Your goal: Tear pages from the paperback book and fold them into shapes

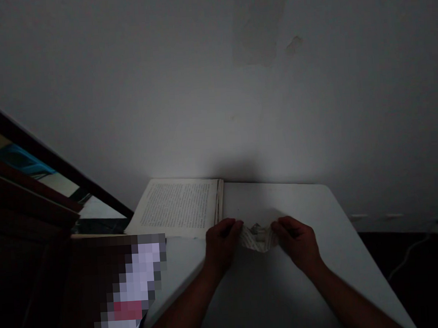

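Observation:
A folded piece of printed paper (259, 240) is stretched between my two hands, just above the white table. Its middle dips into a V, with folds standing up behind. My left hand (222, 240) pinches its left end between thumb and fingers. At the opposite end, my right hand (296, 237) grips the paper the same way. The fingertips cover both ends of the paper. Behind my left hand lies a stack of printed pages (177, 206), like an open book, with text on the top sheet.
The white table (303, 203) stands against a grey wall (185, 97) with stained patches. At lower left is a pixelated, phone-like screen (137, 287) by the table edge. Dark wooden furniture (21, 210) fills the left side. A pale cable (408, 256) hangs at right.

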The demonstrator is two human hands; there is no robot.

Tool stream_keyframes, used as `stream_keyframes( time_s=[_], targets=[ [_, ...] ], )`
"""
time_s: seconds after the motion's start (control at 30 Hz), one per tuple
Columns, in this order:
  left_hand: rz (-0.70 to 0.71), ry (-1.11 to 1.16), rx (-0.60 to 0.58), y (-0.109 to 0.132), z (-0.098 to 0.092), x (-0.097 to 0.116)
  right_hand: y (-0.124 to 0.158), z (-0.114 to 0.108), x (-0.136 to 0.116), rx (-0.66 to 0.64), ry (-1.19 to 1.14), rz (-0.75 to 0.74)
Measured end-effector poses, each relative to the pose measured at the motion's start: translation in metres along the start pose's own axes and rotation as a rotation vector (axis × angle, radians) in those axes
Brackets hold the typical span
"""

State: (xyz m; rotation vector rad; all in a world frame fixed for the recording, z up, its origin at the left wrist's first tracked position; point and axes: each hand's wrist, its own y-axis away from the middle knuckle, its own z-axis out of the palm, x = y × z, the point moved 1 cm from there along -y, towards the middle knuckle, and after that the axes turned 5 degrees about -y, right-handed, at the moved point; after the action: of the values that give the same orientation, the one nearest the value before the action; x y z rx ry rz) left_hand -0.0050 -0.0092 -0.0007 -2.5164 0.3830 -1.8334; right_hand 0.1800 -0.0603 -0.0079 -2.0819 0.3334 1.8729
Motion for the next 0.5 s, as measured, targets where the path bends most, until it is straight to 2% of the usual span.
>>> stream_keyframes(
  time_s=[0.2,0.5],
  targets=[
    [-0.03,0.054,0.084,0.0002,-0.0043,-0.001,-0.0003,-0.0022,-0.004,0.098,-0.019,-0.029],
    [-0.018,0.108,0.178,-0.0002,-0.0087,0.0039,-0.0024,-0.0087,-0.0054,0.08,-0.015,-0.082]
  ],
)
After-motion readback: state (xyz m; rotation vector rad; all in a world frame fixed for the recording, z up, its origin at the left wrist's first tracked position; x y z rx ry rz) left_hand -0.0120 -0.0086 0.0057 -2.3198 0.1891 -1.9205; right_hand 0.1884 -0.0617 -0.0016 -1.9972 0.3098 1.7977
